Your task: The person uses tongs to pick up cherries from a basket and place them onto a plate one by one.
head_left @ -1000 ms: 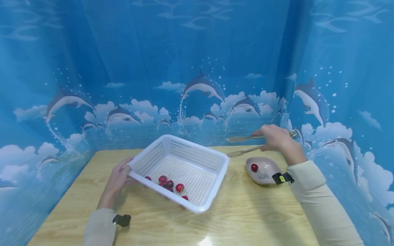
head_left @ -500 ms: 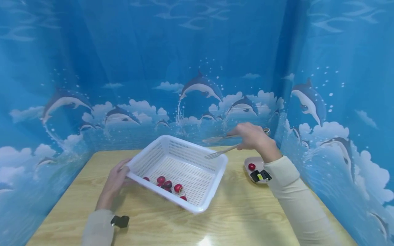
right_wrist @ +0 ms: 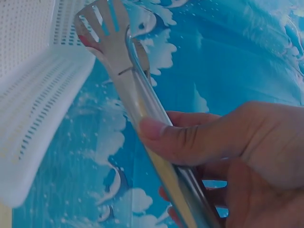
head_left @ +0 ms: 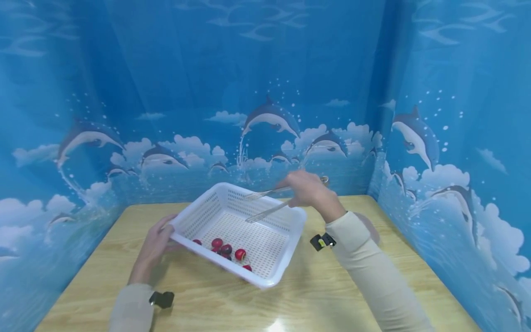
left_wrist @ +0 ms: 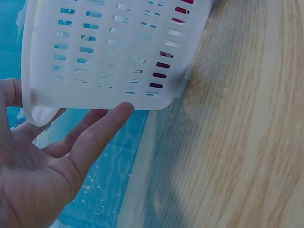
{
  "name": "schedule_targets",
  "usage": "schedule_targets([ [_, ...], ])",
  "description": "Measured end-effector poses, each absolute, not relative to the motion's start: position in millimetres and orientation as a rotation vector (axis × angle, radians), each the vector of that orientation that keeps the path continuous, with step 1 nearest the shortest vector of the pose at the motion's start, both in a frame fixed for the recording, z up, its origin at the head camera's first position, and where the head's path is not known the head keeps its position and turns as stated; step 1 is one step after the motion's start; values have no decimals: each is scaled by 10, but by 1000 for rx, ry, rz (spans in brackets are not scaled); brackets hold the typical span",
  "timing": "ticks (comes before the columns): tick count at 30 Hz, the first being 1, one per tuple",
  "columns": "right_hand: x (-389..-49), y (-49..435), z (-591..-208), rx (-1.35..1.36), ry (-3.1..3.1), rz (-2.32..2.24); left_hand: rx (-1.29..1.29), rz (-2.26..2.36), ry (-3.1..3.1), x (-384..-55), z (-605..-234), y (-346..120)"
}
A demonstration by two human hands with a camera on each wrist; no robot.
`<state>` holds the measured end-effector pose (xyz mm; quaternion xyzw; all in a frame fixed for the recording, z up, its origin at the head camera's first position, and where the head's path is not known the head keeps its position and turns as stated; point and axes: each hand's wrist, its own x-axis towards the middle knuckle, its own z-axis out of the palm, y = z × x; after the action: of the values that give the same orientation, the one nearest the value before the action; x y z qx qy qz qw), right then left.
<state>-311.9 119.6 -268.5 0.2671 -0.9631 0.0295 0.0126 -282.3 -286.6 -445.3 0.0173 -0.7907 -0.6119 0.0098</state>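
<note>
My left hand grips the left end of a white perforated plastic basket, which is tilted. In the left wrist view, fingers reach under the basket wall. Several red cherries are gathered along the basket's near side. My right hand holds metal tongs from above, their two arms spread over the back right of the basket. Nothing shows between the tong tips. In the right wrist view, the thumb of my right hand lies along one arm of the tongs.
A pinkish bowl stands on the wooden table to the right, mostly hidden behind my right sleeve. A blue curtain printed with dolphins encloses the table at the back and sides.
My right hand has carried the tongs left, from above the bowl to over the basket. The right sleeve now covers most of the bowl. Left hand and basket have barely moved.
</note>
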Motion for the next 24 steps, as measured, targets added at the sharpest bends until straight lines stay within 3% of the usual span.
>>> schedule_targets([
  [24,-3278,345,-3090,944,-2975,-57,63,-1908,-2488,-2839,-4464,-2870],
])
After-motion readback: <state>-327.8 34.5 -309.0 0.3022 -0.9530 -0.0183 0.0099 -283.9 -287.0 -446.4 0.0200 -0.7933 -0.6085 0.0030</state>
